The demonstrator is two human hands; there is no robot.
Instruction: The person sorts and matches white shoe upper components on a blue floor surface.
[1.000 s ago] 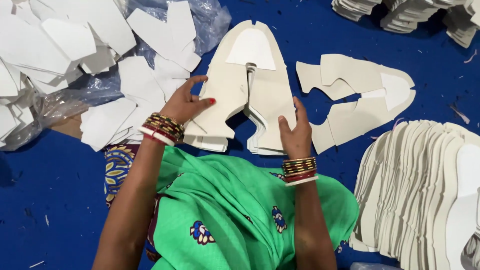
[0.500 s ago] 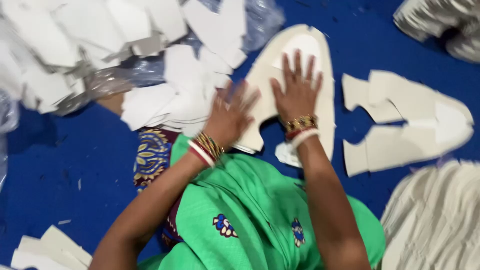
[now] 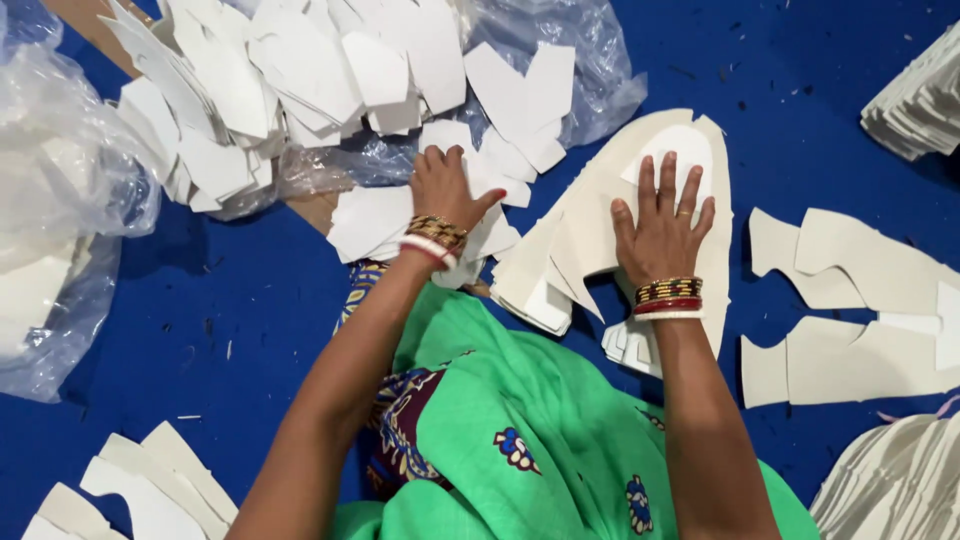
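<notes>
**Left hand leaves the stack for the loose pieces**

Since the earlier frame my left hand [image 3: 445,190] has slid off the cream stack [image 3: 610,245] and now lies on the loose white cutouts [image 3: 400,215] just left of it, fingers curled over their far edge; its grip looks half closed, though I cannot tell whether it pinches a piece. My right hand [image 3: 662,230] stays flat on the stack, fingers spread, grip released, only pressing down. The stack sits on the blue floor [image 3: 240,300], just beyond the green garment [image 3: 520,420] over my lap. Right of the stack lie two wide cream pieces [image 3: 860,310]; left and beyond it, a clear plastic bag [image 3: 330,90] spills more white cutouts.

My judgement of the risk: the stack's near edges are already fanned out, so a sideways press from the flat hand could skew the layers further. The slippery plastic under the loose cutouts could let several slide together when I pull one.
</notes>
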